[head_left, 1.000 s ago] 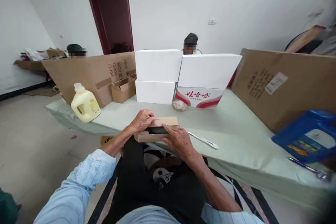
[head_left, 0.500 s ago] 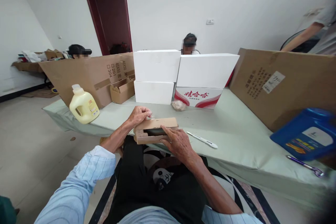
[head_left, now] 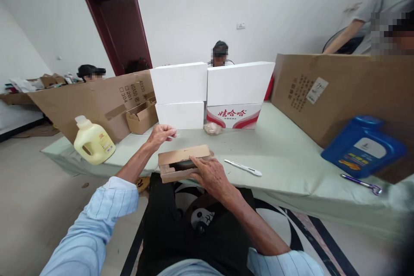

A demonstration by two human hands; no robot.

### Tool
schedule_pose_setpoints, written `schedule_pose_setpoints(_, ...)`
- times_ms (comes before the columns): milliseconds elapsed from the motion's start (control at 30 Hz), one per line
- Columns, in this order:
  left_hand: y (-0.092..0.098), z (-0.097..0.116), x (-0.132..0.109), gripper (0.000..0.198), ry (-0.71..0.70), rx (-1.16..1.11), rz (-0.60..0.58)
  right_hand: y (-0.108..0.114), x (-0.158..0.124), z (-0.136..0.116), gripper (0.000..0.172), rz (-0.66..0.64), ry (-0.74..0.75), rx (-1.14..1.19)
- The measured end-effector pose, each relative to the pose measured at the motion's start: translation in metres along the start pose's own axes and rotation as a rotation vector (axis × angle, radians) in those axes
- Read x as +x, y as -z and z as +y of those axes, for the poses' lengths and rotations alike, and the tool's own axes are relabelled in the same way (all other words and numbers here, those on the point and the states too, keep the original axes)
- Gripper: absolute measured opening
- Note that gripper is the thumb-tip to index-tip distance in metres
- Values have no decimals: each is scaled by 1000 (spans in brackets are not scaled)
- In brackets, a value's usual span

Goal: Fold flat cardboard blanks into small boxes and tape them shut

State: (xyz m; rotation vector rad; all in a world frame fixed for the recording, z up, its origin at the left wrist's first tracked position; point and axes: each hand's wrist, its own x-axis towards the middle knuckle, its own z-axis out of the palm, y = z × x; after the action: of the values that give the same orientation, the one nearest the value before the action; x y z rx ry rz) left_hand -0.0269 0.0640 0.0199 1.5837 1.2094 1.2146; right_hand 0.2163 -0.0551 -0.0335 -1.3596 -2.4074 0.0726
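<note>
A small flat cardboard box (head_left: 181, 160) with a dark object inside lies at the near edge of the pale green table (head_left: 278, 146). My right hand (head_left: 209, 173) rests on the box's front right side, fingers curled against it, holding it in place. My left hand (head_left: 161, 133) is raised above and left of the box, its fingers pinched together on something too small to make out. A white pen-like tool (head_left: 243, 167) lies on the table just right of the box.
A yellow jug (head_left: 92, 141) stands at the left, a blue jug (head_left: 364, 146) and a purple tool (head_left: 362, 183) at the right. White foam boxes (head_left: 210, 90), cardboard sheets (head_left: 339, 90), a small open carton (head_left: 141, 116) line the back. Other people sit or stand behind.
My left hand has lifted off the box top and moved up and left, fingers pinched. My right hand stays on the box. The view has shifted leftward.
</note>
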Motion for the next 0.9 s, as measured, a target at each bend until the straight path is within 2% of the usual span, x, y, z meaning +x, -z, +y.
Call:
schedule_pose_setpoints(67, -6, 3, 16, 43, -9, 35, -19, 2, 0, -2, 56, -3, 1, 13)
schedule_pose_setpoints(167, -25, 3, 48, 36, -32, 106, -63, 3, 0, -3, 56, -28, -8, 23)
schedule_pose_setpoints(333, -79, -7, 109, 19, -71, 261, -152, -4, -2, -2, 56, -36, -3, 53)
schedule_pose_setpoints(500, -138, -28, 167, 11, -171, 453, -221, -19, -12, -3, 54, 97, 64, 46)
schedule_pose_setpoints(633, -173, -48, 205, 16, -287, 611, -218, -34, -20, -6, 58, 252, 102, 22)
schedule_pose_setpoints(767, -198, -72, 224, 15, -398, 746, -257, -48, -21, -7, 44, 394, 104, 10)
schedule_pose_setpoints(900, -212, -97, 221, 19, -483, 854, -354, -55, -19, -6, 38, 511, 99, 42)
